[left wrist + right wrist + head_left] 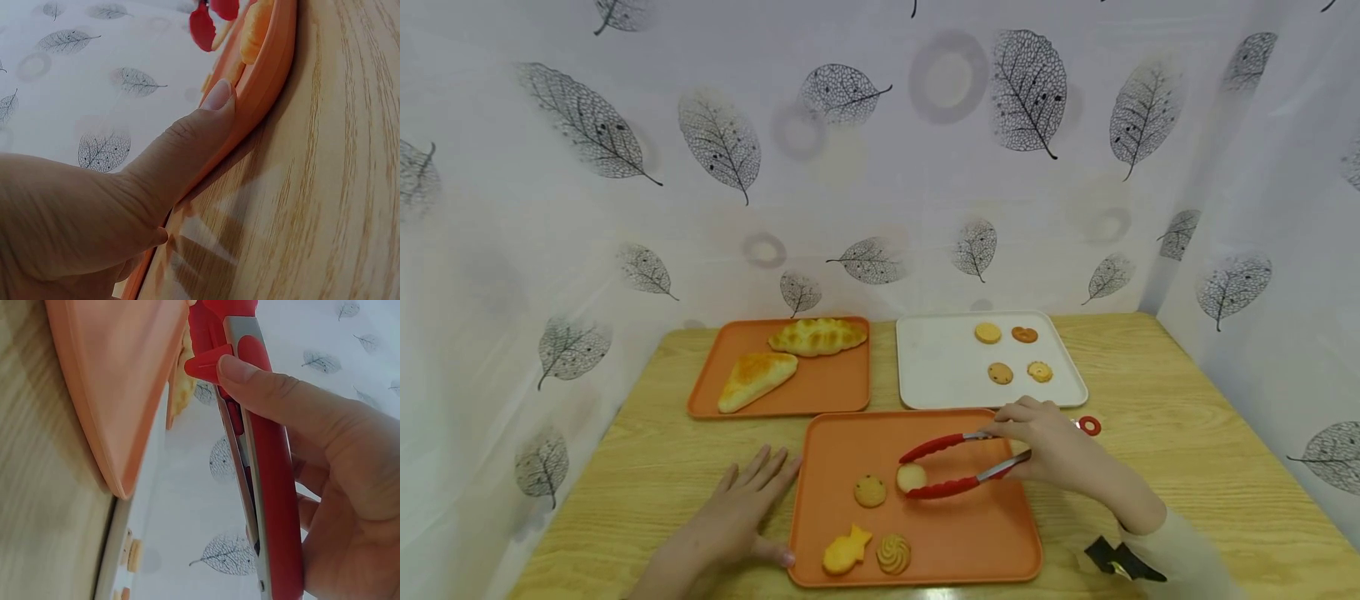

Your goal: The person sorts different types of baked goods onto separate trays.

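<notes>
My right hand [1052,446] grips a pair of tongs [946,488] with red tips and red-and-silver handles. In the right wrist view the thumb lies along the tongs' side [275,487]. The tongs' tips are spread on either side of a pale round cookie [912,476] on the front orange tray [970,546]. My left hand [730,517] lies at that tray's left edge, fingers extended, its thumb [187,140] touching the rim. Also on the tray are a speckled cookie [870,492], a fish-shaped cookie [846,552] and a swirled cookie [894,554].
Behind on the left, a second orange tray [831,396] bears a braided bread [817,337] and a triangular bread [756,381]. A white tray [936,362] at back right holds several cookies, one pretzel-shaped [1024,334]. A leaf-patterned curtain [880,192] encloses the wooden table [1157,417].
</notes>
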{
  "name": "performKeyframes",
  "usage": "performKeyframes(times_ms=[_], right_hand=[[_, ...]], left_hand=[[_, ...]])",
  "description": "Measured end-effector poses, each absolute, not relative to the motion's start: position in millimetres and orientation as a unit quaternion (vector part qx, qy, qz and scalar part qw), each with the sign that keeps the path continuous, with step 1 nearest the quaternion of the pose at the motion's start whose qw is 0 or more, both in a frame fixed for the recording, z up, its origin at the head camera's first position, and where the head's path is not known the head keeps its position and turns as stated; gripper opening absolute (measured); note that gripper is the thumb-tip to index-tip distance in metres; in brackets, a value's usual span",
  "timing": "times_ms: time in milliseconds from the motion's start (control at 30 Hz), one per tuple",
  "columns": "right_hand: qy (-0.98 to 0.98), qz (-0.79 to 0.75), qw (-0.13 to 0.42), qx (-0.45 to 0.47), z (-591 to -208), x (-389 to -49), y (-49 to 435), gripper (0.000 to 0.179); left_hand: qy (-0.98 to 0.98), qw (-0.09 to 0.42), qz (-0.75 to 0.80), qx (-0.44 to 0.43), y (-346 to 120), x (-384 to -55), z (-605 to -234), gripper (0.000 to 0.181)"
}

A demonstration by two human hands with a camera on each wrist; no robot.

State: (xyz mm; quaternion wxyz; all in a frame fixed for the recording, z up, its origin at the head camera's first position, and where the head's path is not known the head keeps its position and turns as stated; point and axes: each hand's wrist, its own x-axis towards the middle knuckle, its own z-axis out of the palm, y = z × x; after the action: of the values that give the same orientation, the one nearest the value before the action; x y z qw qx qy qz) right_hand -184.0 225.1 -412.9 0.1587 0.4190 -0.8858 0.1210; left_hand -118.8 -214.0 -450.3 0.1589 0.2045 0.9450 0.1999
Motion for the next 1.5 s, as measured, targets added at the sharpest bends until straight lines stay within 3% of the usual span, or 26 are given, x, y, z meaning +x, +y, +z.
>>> performKeyframes(times_ms=[233, 800, 1000, 1300, 1500], right_hand=[[-0.879, 0.109, 0.208, 0.416, -397.5, -194.0, 237.4, 0.061], [-0.901, 0.123, 0.211, 0.359, -369.0, -227.5, 266.2, 0.06], [-0.895, 0.13, 0.236, 0.355, -368.5, -248.0, 274.0, 0.059], [-0.944, 0.13, 0.144, 0.267, -365.8, -271.8, 278.0, 0.058], [-0.957, 0.113, 0.122, 0.238, -368.9, -290.8, 278.5, 0.061]], left_hand=[[0.947, 0.155, 0.194, 0.205, -214.3, -119.0, -449.9, 0.123], [0.947, 0.159, 0.195, 0.202, -214.4, -117.5, -449.8, 0.122], [0.948, 0.156, 0.191, 0.204, -213.7, -117.5, -449.8, 0.123], [0.948, 0.158, 0.189, 0.203, -213.9, -118.5, -451.3, 0.123], [0.946, 0.159, 0.194, 0.204, -214.1, -118.9, -450.0, 0.122]])
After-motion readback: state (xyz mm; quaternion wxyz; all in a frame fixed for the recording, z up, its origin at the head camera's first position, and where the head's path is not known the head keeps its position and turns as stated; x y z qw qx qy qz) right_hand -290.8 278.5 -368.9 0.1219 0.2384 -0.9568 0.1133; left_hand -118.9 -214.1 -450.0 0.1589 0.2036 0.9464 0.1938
